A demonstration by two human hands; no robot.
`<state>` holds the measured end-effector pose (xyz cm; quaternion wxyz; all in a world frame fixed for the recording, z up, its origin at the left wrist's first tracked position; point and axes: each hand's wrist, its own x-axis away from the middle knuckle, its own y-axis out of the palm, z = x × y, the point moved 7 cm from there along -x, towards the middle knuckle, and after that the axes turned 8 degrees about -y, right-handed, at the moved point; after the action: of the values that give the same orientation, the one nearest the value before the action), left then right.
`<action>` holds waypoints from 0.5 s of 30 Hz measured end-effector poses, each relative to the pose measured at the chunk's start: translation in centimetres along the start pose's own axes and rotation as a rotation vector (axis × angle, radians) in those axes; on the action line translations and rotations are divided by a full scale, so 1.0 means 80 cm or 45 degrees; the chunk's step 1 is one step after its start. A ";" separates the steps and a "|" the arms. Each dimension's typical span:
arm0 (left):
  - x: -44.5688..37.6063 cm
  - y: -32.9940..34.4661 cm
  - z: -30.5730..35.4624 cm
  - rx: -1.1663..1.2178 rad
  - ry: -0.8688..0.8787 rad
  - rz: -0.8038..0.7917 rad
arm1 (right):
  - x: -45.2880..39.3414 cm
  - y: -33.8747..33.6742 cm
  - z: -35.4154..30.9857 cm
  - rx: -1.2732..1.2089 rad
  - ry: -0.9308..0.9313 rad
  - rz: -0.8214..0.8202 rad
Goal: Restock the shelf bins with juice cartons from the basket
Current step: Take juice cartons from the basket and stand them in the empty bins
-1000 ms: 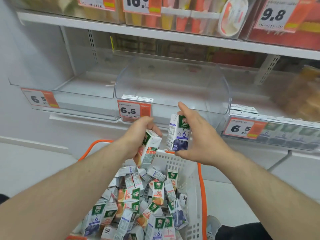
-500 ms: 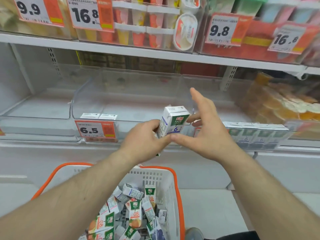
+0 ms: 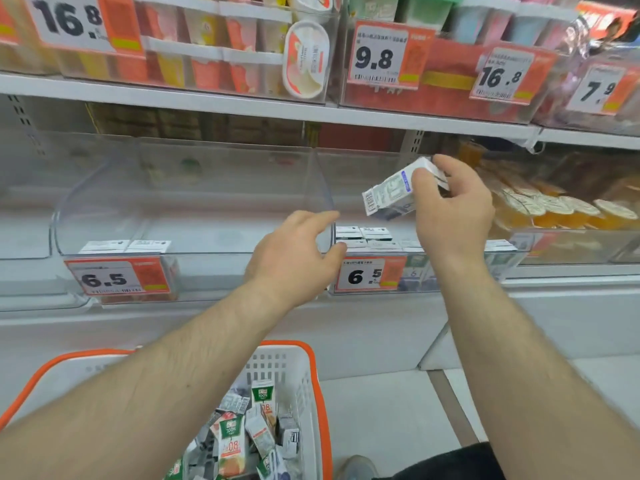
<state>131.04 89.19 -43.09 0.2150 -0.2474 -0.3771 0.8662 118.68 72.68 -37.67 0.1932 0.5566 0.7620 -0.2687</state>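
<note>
Since half a second ago, your left hand [image 3: 294, 258] is letting go, now loosely open and empty; your right hand [image 3: 450, 206] is pinching the carton [image 3: 389, 194], tilted, over the right bin [image 3: 450, 271]. Risk: it's landing askew, toppling the row [image 3: 363, 237] there.

The right hand [image 3: 453, 209] hides much of the juice carton [image 3: 389, 195].

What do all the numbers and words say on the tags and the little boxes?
"16.8": upper shelf tag at left
"9.8": upper tag
"16.8": upper tag at right
"7.9": far-right tag
"6.5": left bin tag
"6.5": right bin tag
"100%", "08": basket carton
Small print and the held carton: too blurred.
</note>
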 end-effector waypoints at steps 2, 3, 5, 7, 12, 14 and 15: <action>0.000 0.013 -0.002 -0.013 -0.015 -0.028 | -0.015 -0.013 0.015 0.093 0.020 0.026; 0.001 0.019 -0.002 -0.026 -0.023 -0.049 | -0.020 -0.014 0.025 0.144 0.028 0.006; 0.003 0.029 -0.003 -0.055 -0.047 -0.093 | -0.023 -0.008 0.045 0.250 0.054 -0.082; 0.004 0.036 -0.003 -0.085 -0.071 -0.123 | -0.024 0.001 0.064 0.345 0.076 -0.188; 0.000 0.049 -0.006 -0.121 -0.111 -0.168 | -0.021 0.022 0.093 0.535 0.085 -0.433; 0.001 0.053 -0.006 -0.122 -0.114 -0.185 | -0.021 0.028 0.101 0.632 0.087 -0.507; 0.002 0.054 -0.007 -0.122 -0.117 -0.190 | -0.021 0.030 0.104 0.683 0.087 -0.542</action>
<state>130.45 86.88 -46.71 0.2496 -0.1886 -0.4448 0.8392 121.47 66.78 -43.61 -0.0459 0.4246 0.7694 -0.4750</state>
